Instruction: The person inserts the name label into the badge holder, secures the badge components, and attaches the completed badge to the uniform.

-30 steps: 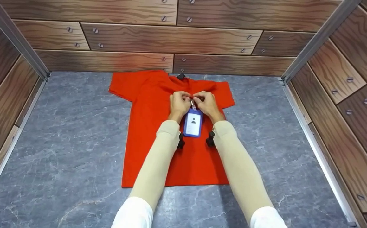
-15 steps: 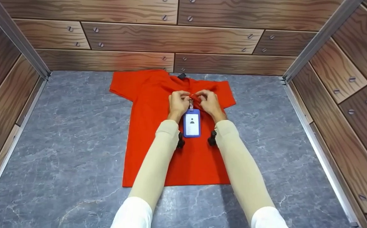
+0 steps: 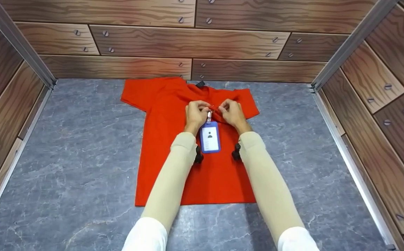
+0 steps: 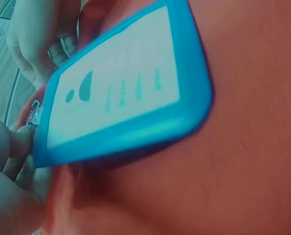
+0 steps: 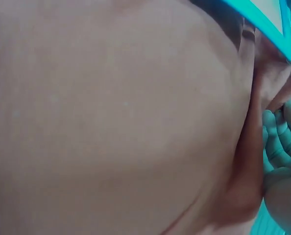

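Note:
A red T-shirt (image 3: 167, 157) lies spread on the grey floor. Over its chest is an ID badge (image 3: 210, 139) in a blue frame, with a small clip (image 3: 209, 116) at its top end. My left hand (image 3: 195, 115) pinches the clip between thumb and finger; the left wrist view shows the badge (image 4: 121, 88) close up, tilted above the cloth. To its right, my right hand (image 3: 232, 114) pinches a raised fold of the shirt's chest. In the right wrist view, the curled fingers (image 5: 278, 142) meet the shirt (image 5: 111, 107), though the exact fingertip contact is partly hidden.
Wood-patterned panels (image 3: 188, 43) stand behind the shirt and along both sides, joined by metal corner posts (image 3: 355, 43). The shirt's collar, with a black tag (image 3: 200, 84), lies close to the back wall. Grey marbled floor (image 3: 83, 150) surrounds the shirt.
My right hand has moved slightly right, away from the left, drawing the shirt fold with it. The badge has swung a little left and down beneath my left hand.

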The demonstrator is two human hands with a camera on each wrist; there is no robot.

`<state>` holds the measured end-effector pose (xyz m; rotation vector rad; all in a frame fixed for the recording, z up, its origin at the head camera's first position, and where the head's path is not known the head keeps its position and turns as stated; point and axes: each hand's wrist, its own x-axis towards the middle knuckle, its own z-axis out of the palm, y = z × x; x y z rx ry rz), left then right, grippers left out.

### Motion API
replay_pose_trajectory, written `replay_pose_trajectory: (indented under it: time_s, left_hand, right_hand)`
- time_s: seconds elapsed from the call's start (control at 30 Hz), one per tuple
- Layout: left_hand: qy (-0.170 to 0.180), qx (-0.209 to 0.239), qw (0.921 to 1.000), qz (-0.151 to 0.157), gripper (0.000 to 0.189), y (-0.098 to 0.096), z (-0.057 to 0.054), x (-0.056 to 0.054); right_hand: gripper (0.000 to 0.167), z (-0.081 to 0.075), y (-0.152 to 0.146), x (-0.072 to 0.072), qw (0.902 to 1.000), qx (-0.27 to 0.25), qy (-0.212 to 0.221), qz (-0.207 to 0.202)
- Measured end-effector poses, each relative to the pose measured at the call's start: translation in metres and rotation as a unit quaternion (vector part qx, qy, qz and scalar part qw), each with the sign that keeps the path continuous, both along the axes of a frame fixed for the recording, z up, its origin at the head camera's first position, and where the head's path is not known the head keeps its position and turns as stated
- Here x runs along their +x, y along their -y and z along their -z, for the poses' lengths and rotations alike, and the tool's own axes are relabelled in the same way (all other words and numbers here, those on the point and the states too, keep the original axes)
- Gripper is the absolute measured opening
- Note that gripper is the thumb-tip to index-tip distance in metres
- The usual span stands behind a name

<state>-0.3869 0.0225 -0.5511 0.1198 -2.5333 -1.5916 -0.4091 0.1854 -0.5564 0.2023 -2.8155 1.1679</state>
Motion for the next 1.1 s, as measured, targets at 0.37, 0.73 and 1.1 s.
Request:
replay_pose_trajectory:
  time_s: [0.37,0.73,1.1]
  left_hand:
    - [0.013,0.034,0.9992,-0.014,0.016,-0.0058,-0.0014,0.0014]
    - [0.011,0.102,0.9947,-0.008,0.014,-0.0087,-0.0038,-0.0003]
    - [0.006,0.084,0.9961,0.026,0.023,-0.0062,-0.0014,-0.0010]
  right_hand:
    - [0.010,0.0020,0.0060,0.0003,0.9998,-0.020,-0.002,-0.005]
    - [0.015,-0.0005,0.0017,0.0015,0.9946,-0.101,-0.011,-0.021]
    - [0.017,0.0044,0.0022,0.0004,0.9873,-0.155,0.008,-0.035]
